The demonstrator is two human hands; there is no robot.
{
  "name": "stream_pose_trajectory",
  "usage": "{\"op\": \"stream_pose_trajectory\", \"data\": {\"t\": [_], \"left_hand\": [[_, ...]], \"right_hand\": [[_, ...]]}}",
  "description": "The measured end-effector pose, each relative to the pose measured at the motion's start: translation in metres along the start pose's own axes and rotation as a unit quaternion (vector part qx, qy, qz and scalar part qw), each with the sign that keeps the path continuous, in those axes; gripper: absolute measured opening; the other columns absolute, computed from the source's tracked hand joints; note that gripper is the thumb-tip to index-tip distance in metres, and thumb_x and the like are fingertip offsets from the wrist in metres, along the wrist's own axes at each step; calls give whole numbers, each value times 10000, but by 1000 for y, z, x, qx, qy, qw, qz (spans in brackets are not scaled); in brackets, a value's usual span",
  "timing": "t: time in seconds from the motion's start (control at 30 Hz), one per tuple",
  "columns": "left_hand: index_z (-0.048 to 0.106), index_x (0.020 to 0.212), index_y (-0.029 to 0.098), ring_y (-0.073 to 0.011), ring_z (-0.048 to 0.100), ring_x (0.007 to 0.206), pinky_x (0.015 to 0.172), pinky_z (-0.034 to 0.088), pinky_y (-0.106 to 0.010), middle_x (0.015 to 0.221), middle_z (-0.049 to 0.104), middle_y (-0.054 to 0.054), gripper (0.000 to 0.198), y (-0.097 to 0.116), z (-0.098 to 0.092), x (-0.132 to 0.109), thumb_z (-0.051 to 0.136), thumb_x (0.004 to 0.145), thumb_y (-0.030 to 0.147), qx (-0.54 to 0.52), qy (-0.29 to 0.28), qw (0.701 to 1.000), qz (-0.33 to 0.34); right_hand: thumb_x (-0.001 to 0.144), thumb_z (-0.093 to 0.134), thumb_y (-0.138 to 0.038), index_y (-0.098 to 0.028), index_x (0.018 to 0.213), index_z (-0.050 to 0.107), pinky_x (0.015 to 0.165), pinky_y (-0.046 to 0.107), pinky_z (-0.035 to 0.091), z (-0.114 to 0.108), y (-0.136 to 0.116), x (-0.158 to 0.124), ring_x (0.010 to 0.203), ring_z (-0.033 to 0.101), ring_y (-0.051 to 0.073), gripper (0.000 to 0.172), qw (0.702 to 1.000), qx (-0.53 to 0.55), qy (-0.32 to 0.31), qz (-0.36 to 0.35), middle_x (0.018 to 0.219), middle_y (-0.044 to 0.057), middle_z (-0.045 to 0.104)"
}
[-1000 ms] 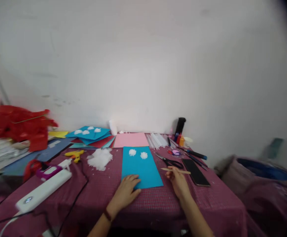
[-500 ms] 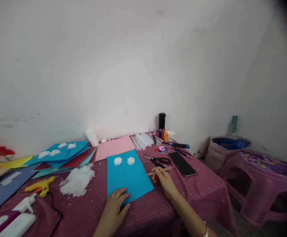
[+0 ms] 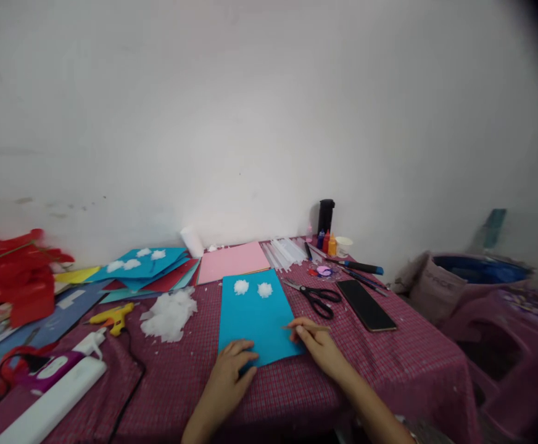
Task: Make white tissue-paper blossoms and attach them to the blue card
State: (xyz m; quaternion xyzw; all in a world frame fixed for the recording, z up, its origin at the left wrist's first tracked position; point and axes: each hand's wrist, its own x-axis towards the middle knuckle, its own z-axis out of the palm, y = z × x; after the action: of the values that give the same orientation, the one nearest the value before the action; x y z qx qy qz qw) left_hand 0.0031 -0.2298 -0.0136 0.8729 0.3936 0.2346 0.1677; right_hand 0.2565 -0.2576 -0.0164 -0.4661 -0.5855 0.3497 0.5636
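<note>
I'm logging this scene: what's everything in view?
Sheet: 1, blue, front
Cards: stack, mixed, left
Tufts: 6, white, on sheet and cards
Fluff: pile, white, left
Glue gun: 1, yellow, left
Bundle: 1, red, left
Paper: stack, pink-topped, back
Rods: several, clear, back
Bottles: 4, mixed, back
Canister: 1, black, back
Scissors: 1, black, right
Phone: 1, black, right
Stool: 1, pink, right
Cloth: 1, red, beneath
Clutter: uncounted, mixed, around
Stick: 1, tan, held
Left hand: 1, on sheet
Right hand: 1, holding stick
</note>
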Motion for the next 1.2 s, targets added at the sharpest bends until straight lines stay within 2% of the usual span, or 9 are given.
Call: {"op": "stream_pose_trajectory", "data": {"t": [0.1,0.17,0.23,0.37,0.53,0.8,1.0,1.2], "left_hand": [[698,1037,252,-229,527,1180,1035,404,-431,1233,620,-52,245,2,-1,0,562,841,196,-2,-1,1000,-2],[697,1039,251,-233,522,1184,1036,397,-441,1235,618,-58,245,2,-1,0,553,848,200,-3,-1,1000,1],[698,1035,251,-235,518,1186,1034,396,-445,1237,614,-62,241,1,-1,-1,545,855,204,-4,-1,1000,6],[700,1003,238,-234,529,1165,1018,408,-437,1224,615,-69,224,2,-2,-1,541,853,189,-8,-4,1000,11],[690,997,232,-244,524,1166,1018,400,-446,1217,616,-66,218,7,-5,-1,563,833,163,-7,-12,1000,0],[665,1018,237,-250,510,1167,1017,400,-456,1216,602,-61,217,6,-2,-4,553,844,172,-13,-5,1000,9],[659,1033,241,-230,503,1166,1020,398,-427,1205,599,-50,219,8,-3,-3,543,858,176,-13,-3,1000,12],[654,1040,245,-221,492,1173,1024,389,-414,1215,595,-39,218,10,-4,-3,542,865,178,-7,-11,1000,12]], "right_hand": [[896,501,-433,-218,1067,676,753,323,477,2,-7,-1,852,630,218,325,999,-16,28,3,886,55,695],[920,461,-418,-232,1151,648,800,332,478,10,-16,2,915,628,215,351,1000,-20,10,-9,996,67,695],[946,403,-396,-239,1169,642,809,333,477,26,-24,10,879,627,197,363,998,-44,-24,-36,1009,62,692],[926,428,-366,-231,969,696,765,319,475,67,-25,42,733,602,176,303,992,-97,-38,-64,801,22,678],[928,407,-353,-230,813,648,764,317,487,100,-5,76,773,624,186,294,997,-66,-23,-38,714,-4,645],[889,484,-333,-225,896,655,784,317,492,103,17,74,817,641,186,202,997,-67,-39,-18,806,5,696],[883,450,-294,-202,896,650,778,306,485,102,22,72,799,633,173,221,997,-57,-43,-11,808,7,689],[872,408,-259,-195,871,621,711,301,485,100,21,74,728,616,171,222,998,-54,-27,-7,775,12,669]]}}
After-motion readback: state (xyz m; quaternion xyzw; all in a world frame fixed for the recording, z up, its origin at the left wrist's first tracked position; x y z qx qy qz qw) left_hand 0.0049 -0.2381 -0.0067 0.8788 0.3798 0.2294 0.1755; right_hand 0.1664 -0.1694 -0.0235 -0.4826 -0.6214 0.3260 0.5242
